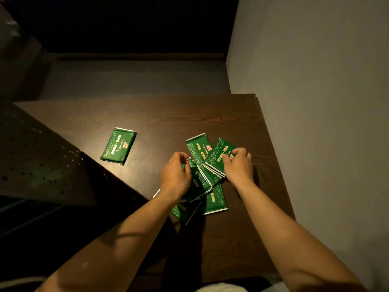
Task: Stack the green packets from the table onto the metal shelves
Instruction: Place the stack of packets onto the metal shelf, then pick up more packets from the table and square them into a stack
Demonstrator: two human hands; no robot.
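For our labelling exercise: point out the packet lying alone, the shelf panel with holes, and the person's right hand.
lone packet (118,146), head view, middle of its green face.
shelf panel (40,157), head view, its perforated metal surface.
right hand (239,164), head view, back of the hand.

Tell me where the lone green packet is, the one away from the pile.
In the head view, the lone packet lies flat on the dark wooden table, left of the pile under both hands, beside the perforated metal shelf.

Green packets (207,165) fanned in overlapping pile; one packet (118,146) apart (flat, left).
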